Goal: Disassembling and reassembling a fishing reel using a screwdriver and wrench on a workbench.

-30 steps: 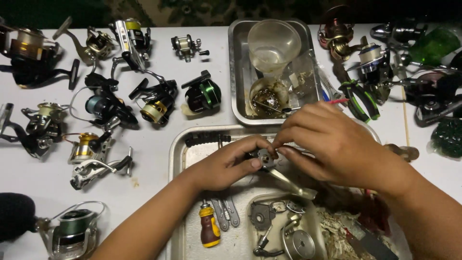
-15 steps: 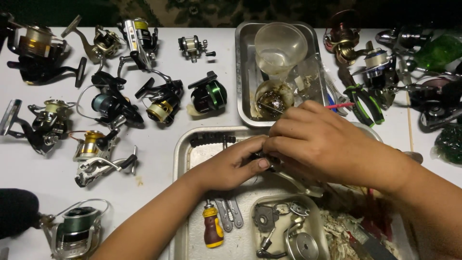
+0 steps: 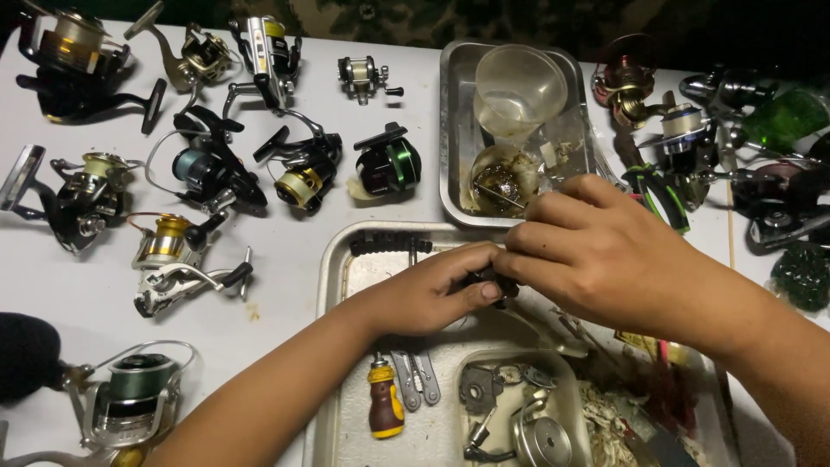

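Small dark reel part [image 3: 491,281] sits pinched between both hands over the large metal tray [image 3: 333,285], mostly hidden by fingers, shape unclear. Left hand [image 3: 428,294] curls tight on it, thumb pressed at its near side. Right hand [image 3: 596,246] closes over it from the far right, fingertips covering it. Stubby screwdriver [image 3: 383,406] lies near in the tray. Smaller tray [image 3: 450,130] with plastic cup [image 3: 519,86] sits farther back. Fishing reels [image 3: 207,173] lie scattered left; right ones dim, cut off.
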